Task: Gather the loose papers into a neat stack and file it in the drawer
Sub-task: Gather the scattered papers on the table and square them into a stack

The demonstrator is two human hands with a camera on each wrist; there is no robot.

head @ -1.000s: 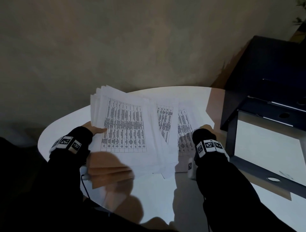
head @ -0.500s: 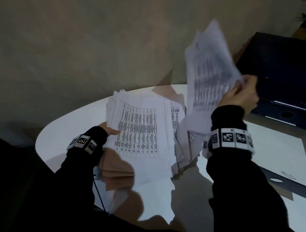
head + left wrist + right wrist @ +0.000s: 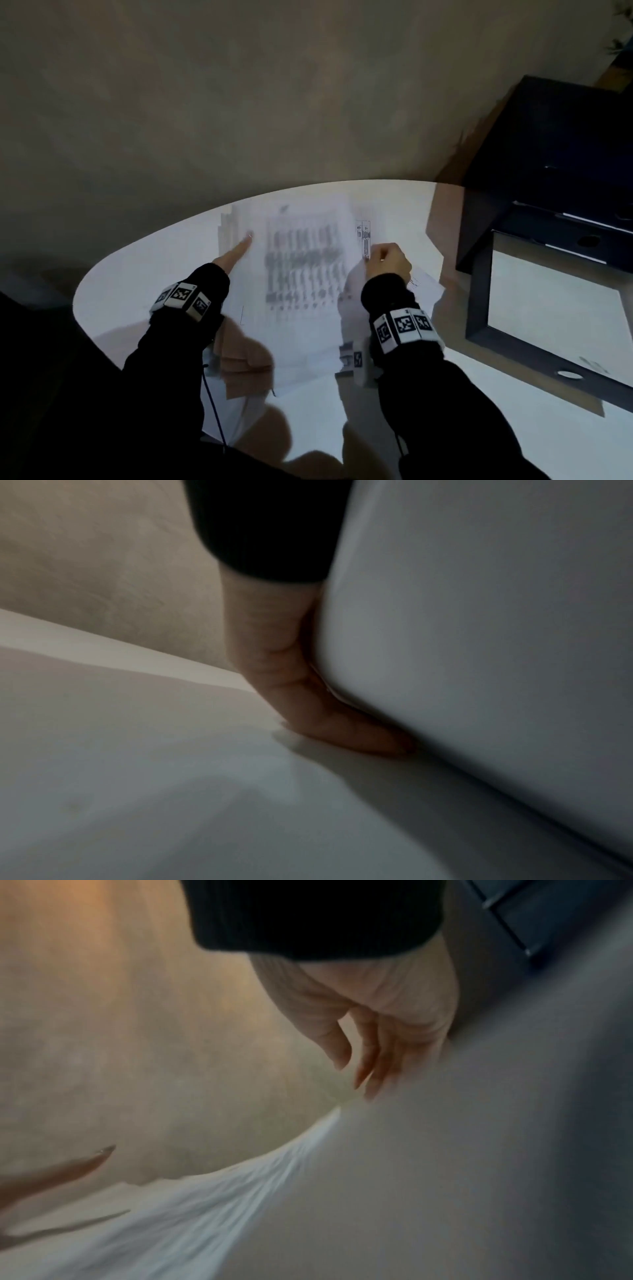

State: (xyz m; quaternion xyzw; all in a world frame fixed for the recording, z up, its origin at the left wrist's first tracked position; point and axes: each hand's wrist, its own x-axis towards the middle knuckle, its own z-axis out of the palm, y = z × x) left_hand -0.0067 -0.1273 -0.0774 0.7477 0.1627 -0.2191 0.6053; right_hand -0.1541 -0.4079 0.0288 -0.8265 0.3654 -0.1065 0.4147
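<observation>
A pile of printed papers (image 3: 301, 267) lies blurred on the white round table (image 3: 137, 281). My left hand (image 3: 236, 255) lies along the pile's left edge with fingers straight; in the left wrist view that left hand (image 3: 308, 710) presses against the side of the sheets (image 3: 479, 642). My right hand (image 3: 387, 262) sits at the pile's right edge. The right wrist view shows this right hand (image 3: 369, 1056) with loose fingers on the paper (image 3: 445, 1177), thumb apart, nothing pinched. The open drawer (image 3: 548, 315) stands to the right, its pale inside bare.
A dark cabinet (image 3: 565, 144) at the right holds the drawer, whose dark front panel (image 3: 513, 353) juts over the table. A few sheets (image 3: 424, 291) stick out from under my right wrist. A plain wall stands behind the table.
My right hand has come down from head height and laid the lifted sheets onto the pile. My left hand has slid forward along the pile's left edge, fingers now straight.
</observation>
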